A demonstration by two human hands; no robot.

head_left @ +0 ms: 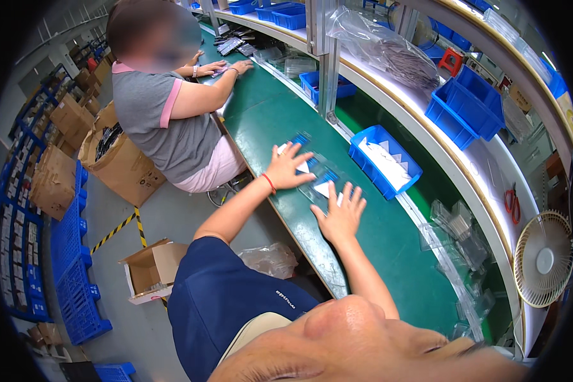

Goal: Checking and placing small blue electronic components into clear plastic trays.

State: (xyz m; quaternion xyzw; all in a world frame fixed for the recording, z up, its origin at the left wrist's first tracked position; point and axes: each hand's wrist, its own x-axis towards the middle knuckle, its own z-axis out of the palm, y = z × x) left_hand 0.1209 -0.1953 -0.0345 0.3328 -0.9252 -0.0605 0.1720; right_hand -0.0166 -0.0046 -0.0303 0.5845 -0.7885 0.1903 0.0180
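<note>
Clear plastic packs with blue inserts [328, 176] lie in a row on the green work table [261, 127]. My left hand [285, 169] rests over the far packs with its fingers spread, and a red band circles its wrist. Nearer along the row, my right hand [342, 220] lies with fingers apart beside a small white piece [325, 189]. Neither hand grips anything that I can make out. Just right of the packs stands a blue bin [370, 170] holding white pointed cards [389, 164].
A co-worker [165, 121] sits at the table's far left, hands on dark items. Clear plastic shells [455, 232] pile up at the right edge near a fan [545, 260]. Blue bins [455, 114] and red-handled scissors [512, 204] occupy the shelf. An open carton [151, 270] stands on the floor.
</note>
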